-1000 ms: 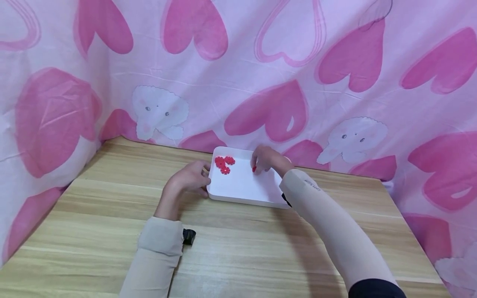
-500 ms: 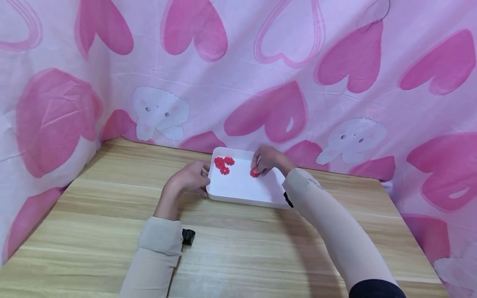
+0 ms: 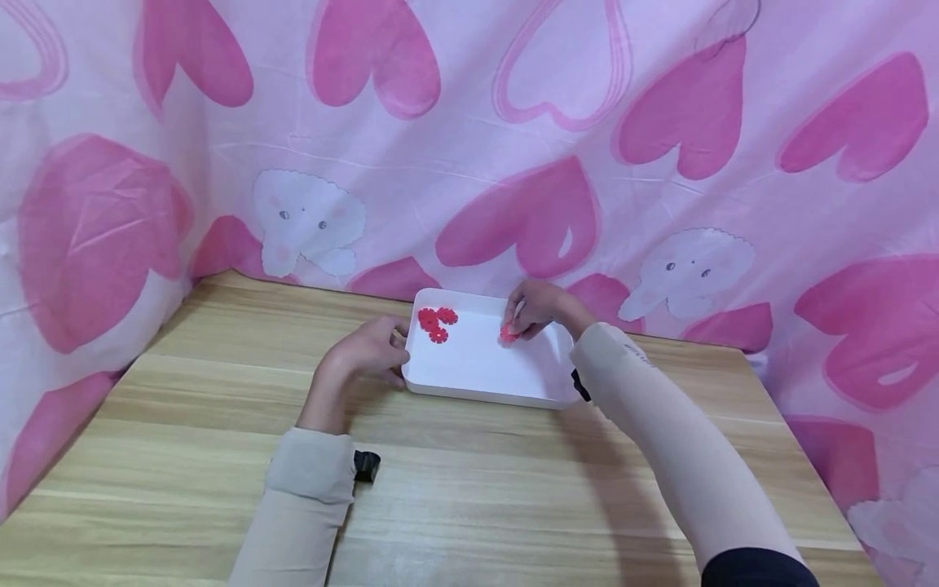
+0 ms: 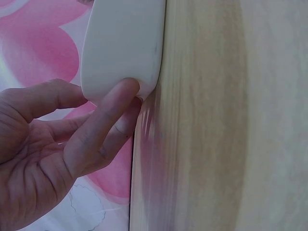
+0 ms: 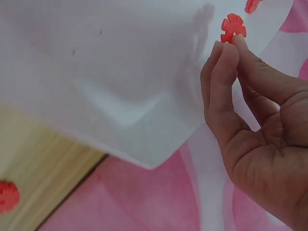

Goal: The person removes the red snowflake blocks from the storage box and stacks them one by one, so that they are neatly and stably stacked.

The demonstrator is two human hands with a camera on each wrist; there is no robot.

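My right hand (image 3: 541,303) pinches a red flower-shaped plastic disc (image 5: 233,25) between thumb and fingertips, over the right half of a shallow white tray (image 3: 469,367). The disc is a little blurred in the head view. A cluster of several similar red discs (image 3: 429,322) lies at the tray's back left, some overlapping. My left hand (image 3: 369,346) holds the tray's left end. In the left wrist view its fingertips (image 4: 126,89) rest against the outer wall near the corner.
The tray stands near the back edge of a wooden table (image 3: 455,489). A pink heart-patterned cloth (image 3: 513,212) hangs behind it. The right wrist view shows another red disc (image 5: 8,197) on the wood outside the tray, hidden in the head view.
My right hand has shifted slightly right with its disc, which first shows only as a sliver under the fingers and then more fully. My left hand stays on the tray, and the clustered discs lie still.
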